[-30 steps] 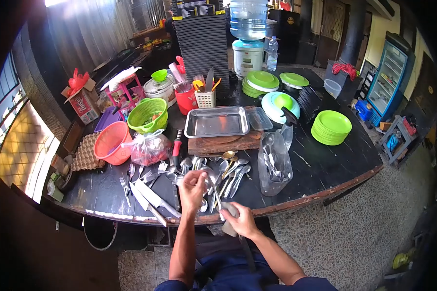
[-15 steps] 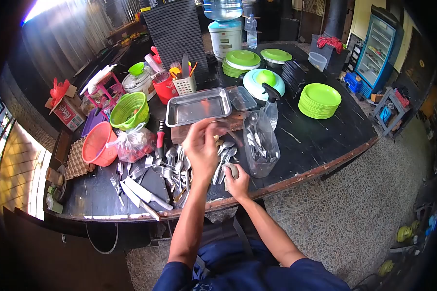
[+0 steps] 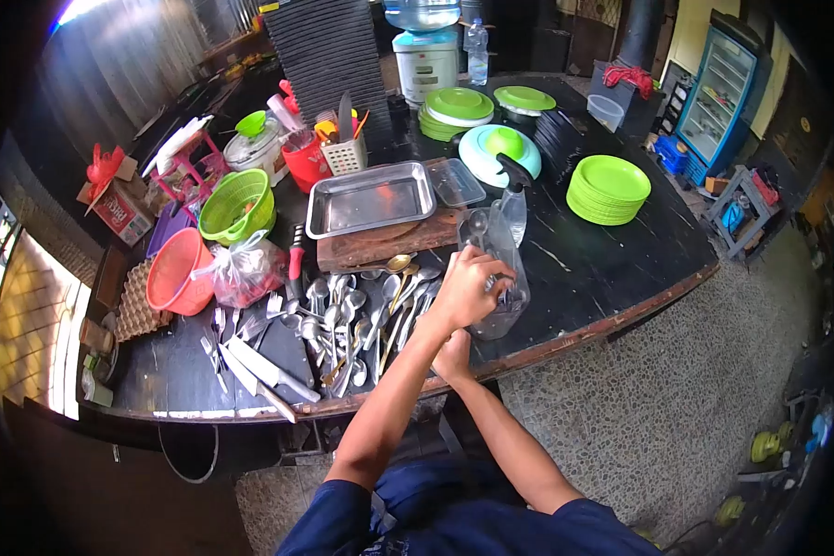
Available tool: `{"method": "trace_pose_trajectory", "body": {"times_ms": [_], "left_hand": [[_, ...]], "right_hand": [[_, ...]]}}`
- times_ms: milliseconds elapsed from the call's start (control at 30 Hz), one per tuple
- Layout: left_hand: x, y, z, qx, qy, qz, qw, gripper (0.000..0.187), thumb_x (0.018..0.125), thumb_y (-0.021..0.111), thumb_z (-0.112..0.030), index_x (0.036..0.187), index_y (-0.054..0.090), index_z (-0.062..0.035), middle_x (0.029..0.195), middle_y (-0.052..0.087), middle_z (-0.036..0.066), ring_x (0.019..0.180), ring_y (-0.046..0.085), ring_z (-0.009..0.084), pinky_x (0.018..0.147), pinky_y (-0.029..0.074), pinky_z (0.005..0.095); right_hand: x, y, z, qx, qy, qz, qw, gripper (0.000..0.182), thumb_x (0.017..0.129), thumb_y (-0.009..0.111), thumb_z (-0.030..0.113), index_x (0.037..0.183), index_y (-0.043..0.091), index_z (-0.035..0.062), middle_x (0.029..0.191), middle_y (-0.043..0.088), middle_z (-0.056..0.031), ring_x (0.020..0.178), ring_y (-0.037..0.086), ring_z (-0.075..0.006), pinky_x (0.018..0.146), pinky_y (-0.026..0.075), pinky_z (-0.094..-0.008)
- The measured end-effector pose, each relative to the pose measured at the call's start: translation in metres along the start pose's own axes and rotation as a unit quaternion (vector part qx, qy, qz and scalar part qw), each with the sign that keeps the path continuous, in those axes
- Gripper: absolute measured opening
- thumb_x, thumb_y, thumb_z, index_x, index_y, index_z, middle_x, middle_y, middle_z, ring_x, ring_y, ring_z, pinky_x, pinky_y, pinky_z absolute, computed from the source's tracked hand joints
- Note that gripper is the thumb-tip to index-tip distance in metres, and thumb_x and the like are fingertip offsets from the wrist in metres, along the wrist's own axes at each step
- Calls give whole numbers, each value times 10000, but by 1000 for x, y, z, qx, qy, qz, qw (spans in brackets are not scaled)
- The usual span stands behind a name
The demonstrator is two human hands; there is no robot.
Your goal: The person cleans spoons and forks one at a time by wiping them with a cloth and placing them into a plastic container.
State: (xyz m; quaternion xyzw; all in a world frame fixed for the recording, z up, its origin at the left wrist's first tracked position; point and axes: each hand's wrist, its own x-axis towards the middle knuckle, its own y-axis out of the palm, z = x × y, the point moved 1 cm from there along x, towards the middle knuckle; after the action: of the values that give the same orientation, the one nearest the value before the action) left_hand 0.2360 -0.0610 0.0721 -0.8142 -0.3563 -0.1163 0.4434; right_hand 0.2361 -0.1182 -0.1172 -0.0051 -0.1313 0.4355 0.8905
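Observation:
My left hand (image 3: pixel 473 285) is over the near end of a clear plastic container (image 3: pixel 503 318), its fingers curled. What they hold, if anything, is too small and covered to name. Close behind the left wrist, my right hand (image 3: pixel 452 359) is closed at the table's front edge. A grey cloth showed in that hand a moment ago; now the hand itself hides it. Spoons (image 3: pixel 478 222) stand in the container's far end. To the left of my hands lies a loose heap of spoons and other cutlery (image 3: pixel 347 320), silver with some gold-coloured pieces.
Large knives (image 3: pixel 255 366) lie left of the cutlery. A metal tray (image 3: pixel 371 202) rests on a wooden board (image 3: pixel 380 243) behind it. A spray bottle (image 3: pixel 514 208) stands behind the container, with stacked green plates (image 3: pixel 609 190) to the right. Baskets and a plastic bag (image 3: pixel 243 271) crowd the left.
My left hand has moved right and down, from above the cutlery heap to the clear container. The right hand stays near the front edge, its cloth now out of sight. The view has shifted slightly.

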Motion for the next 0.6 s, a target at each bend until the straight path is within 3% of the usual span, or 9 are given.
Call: {"method": "trace_pose_trajectory", "body": {"times_ms": [200,267,300,333,400,433,533,567,600], "left_hand": [[2,-11,-16,-4,1,31,1000,220,863,701,-59,1078,736,-88,1074,712,104,1068,597,329,947,463,438],[-3,-26,-49,-6,34,-55,998,260,869,671,-26,1118,714,-88,1109,689,115,1007,608,334,917,486,435],[-8,-42,-77,-35,65,-71,995,245,836,646,14,1059,705,-66,1080,688,104,993,613,323,899,483,427],[-17,-47,-97,-94,100,-74,988,198,780,616,49,948,677,-37,1050,683,100,970,608,305,872,483,425],[-41,-61,-146,-167,189,-59,966,81,738,633,-41,816,628,-19,992,637,137,938,594,328,825,481,469],[-55,-61,-169,-263,227,-70,935,118,742,650,-109,805,618,-13,1001,614,151,927,581,348,816,469,483],[-85,-47,-227,-584,245,100,768,85,931,640,-98,958,668,-22,939,630,131,883,615,322,766,485,443],[-88,-38,-229,-582,231,376,683,376,1028,612,-261,1376,642,-122,1560,431,185,1400,462,358,1139,372,449],[-89,-37,-234,-575,237,370,690,376,1028,612,-261,1376,642,-122,1560,431,185,1400,462,358,1139,372,449]], "right_hand": [[-4,-3,17,1,-16,38,999,247,902,746,174,1055,715,-18,962,760,-132,918,709,-189,798,525,-387],[-8,2,28,125,-60,-34,990,426,953,706,205,1319,581,27,1325,620,-185,1203,608,-245,1002,471,-388],[-7,10,36,14,-45,-60,997,322,942,744,325,1058,685,32,984,694,-114,987,621,-209,925,464,-402],[-9,3,45,-315,-112,-99,937,297,947,741,326,1037,696,47,877,685,-81,858,619,-192,822,502,-384],[-6,-5,56,41,127,23,991,278,932,756,303,1006,701,40,771,669,-56,724,607,-153,696,512,-350],[-3,-1,49,15,-18,-33,999,252,921,767,270,981,705,34,711,660,-38,640,588,-127,615,500,-323],[-4,0,52,7,12,-25,1000,242,918,757,241,977,700,13,802,712,-136,715,696,-230,678,530,-363],[-5,0,51,-7,9,-21,1000,244,915,760,241,976,700,12,809,713,-143,725,701,-247,684,531,-373],[-5,0,51,-21,2,-17,1000,245,912,762,241,974,701,12,816,715,-149,734,705,-265,690,531,-383]]}}
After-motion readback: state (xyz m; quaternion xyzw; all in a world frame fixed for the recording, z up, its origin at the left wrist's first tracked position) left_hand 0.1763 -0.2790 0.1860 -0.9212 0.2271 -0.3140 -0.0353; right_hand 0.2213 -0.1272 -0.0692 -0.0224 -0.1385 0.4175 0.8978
